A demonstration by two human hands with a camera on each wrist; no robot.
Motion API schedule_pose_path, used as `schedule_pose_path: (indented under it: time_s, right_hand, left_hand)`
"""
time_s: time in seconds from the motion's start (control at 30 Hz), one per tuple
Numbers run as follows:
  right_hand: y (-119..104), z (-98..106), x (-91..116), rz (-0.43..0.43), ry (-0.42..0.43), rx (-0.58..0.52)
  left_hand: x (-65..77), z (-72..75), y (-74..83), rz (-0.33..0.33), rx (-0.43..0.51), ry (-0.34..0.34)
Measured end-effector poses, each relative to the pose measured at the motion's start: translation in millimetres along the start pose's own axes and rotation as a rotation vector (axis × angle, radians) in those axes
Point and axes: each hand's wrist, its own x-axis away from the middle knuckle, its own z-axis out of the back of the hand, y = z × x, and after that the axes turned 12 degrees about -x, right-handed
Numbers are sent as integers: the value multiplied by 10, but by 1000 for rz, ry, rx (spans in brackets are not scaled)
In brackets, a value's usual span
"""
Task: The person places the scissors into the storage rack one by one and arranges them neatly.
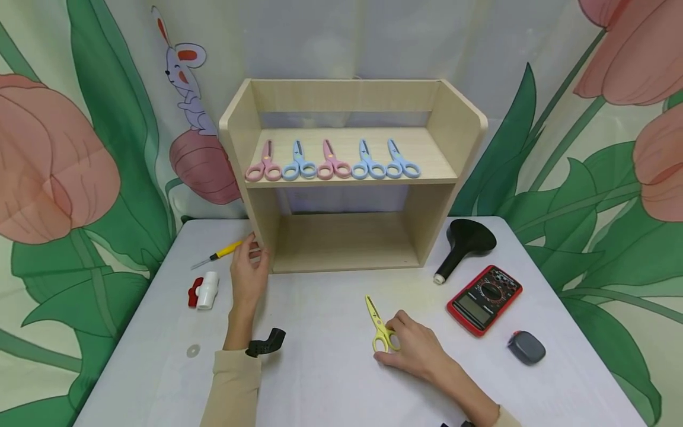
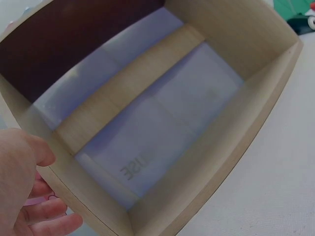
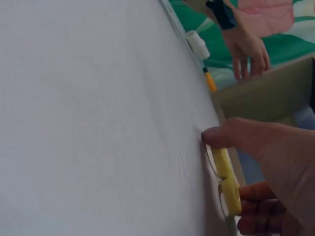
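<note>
A small pair of yellow scissors (image 1: 379,327) points away from me on the white table, in front of the shelf. My right hand (image 1: 415,349) holds its handle loops between thumb and fingers; the yellow handles (image 3: 229,195) show in the right wrist view. My left hand (image 1: 249,276) is at the left side panel of the wooden shelf (image 1: 341,271), thumb by the front edge and fingers along the outside. On the upper board lie pink scissors (image 1: 263,168), blue scissors (image 1: 298,166) and several more pairs in a row.
At the left lie a yellow-handled screwdriver (image 1: 217,254), a white pipe valve with red handle (image 1: 207,290) and a small translucent disc (image 1: 193,351). At the right are a black funnel-shaped tool (image 1: 465,242), a red multimeter (image 1: 484,300) and a grey tape measure (image 1: 526,347).
</note>
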Motion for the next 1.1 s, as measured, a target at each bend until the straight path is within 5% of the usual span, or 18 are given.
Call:
schedule_pose_path:
  time_s: [0.13, 0.27, 0.43, 0.63, 0.87, 1.1]
  right_hand:
    - [-2, 37, -16, 25, 44, -67]
    - [-24, 176, -48, 190, 186, -130]
    - [-99, 490, -153, 367, 381, -145]
    - [-203, 961, -296, 426, 585, -176]
    - [-282, 1537, -576, 337, 769, -233]
    - [-345, 1932, -925, 172, 761, -206]
  left_hand:
    - [-10, -5, -17, -1, 1, 5]
    - [-7, 4, -15, 6, -2, -3]
    - [-5, 13, -1, 9, -4, -9]
    - [-8, 6, -3, 9, 7, -2]
    - [-19, 10, -14, 2, 5, 7]
    - [-12, 3, -18, 6, 7, -4]
